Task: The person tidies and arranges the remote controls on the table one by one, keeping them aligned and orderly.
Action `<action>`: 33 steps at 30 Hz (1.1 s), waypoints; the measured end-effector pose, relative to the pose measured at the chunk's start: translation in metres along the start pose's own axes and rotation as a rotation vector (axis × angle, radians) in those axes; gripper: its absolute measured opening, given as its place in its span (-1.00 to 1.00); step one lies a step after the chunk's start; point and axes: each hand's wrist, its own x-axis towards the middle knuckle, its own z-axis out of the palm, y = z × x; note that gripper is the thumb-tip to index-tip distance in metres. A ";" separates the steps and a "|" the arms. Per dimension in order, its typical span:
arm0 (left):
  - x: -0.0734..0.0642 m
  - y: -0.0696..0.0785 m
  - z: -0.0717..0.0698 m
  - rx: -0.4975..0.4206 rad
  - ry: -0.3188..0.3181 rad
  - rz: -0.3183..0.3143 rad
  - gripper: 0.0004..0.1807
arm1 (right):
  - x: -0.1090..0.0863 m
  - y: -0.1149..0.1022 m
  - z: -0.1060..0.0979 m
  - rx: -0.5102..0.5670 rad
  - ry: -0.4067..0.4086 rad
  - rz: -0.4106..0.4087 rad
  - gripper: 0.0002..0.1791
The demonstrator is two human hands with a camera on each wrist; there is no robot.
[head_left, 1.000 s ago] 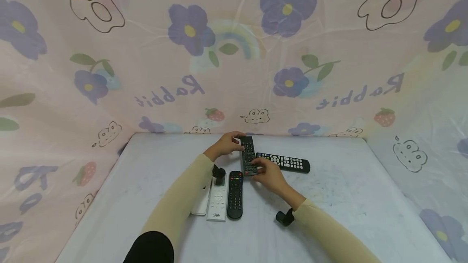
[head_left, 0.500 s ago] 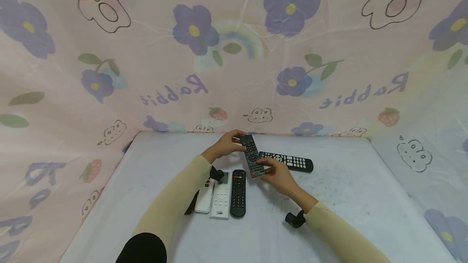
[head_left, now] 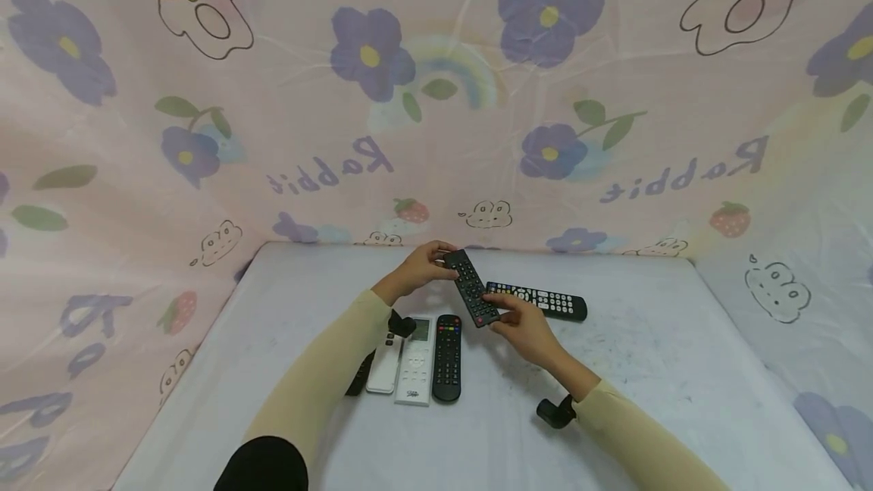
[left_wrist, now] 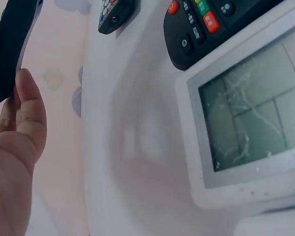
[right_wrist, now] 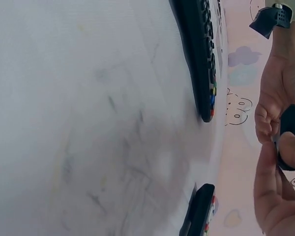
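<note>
A dark remote control (head_left: 470, 288) is held slanted over the back of the table between both hands. At its far end, my left hand (head_left: 421, 267) grips it with thumb and fingers. My right hand (head_left: 525, 328) pinches the near end, by the red button. Seen from the left wrist, the left hand (left_wrist: 19, 132) has its fingers on the remote's dark side (left_wrist: 10, 49). In the right wrist view, both the right hand (right_wrist: 278, 201) and the left hand (right_wrist: 280, 83) are on the remote (right_wrist: 289, 123), which appears end-on there.
Right of the held remote lies a black remote with white buttons (head_left: 555, 304). Nearer, side by side, are a black remote with coloured buttons (head_left: 447, 362), a white remote with a screen (head_left: 413, 370), a smaller white remote (head_left: 383, 370) and a dark one (head_left: 360, 376) partly behind the left sleeve.
The held remote has turned from nearly straight to slanted, its near end swinging right with my right hand. My left hand keeps its grip on the far end. The head view has shifted slightly.
</note>
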 end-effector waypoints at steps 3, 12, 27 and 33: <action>0.000 -0.002 -0.001 -0.044 -0.024 -0.003 -0.40 | 0.000 0.000 0.000 -0.010 0.006 -0.022 -0.46; -0.002 -0.003 -0.004 -0.104 -0.053 0.000 -0.36 | 0.000 -0.001 -0.001 -0.001 0.026 -0.077 -0.47; -0.012 -0.011 -0.013 -0.023 -0.044 -0.018 -0.32 | 0.008 0.007 -0.007 0.035 0.044 -0.052 -0.52; -0.013 -0.012 -0.014 -0.002 -0.019 -0.018 -0.34 | 0.009 0.005 -0.008 0.056 0.017 -0.020 -0.57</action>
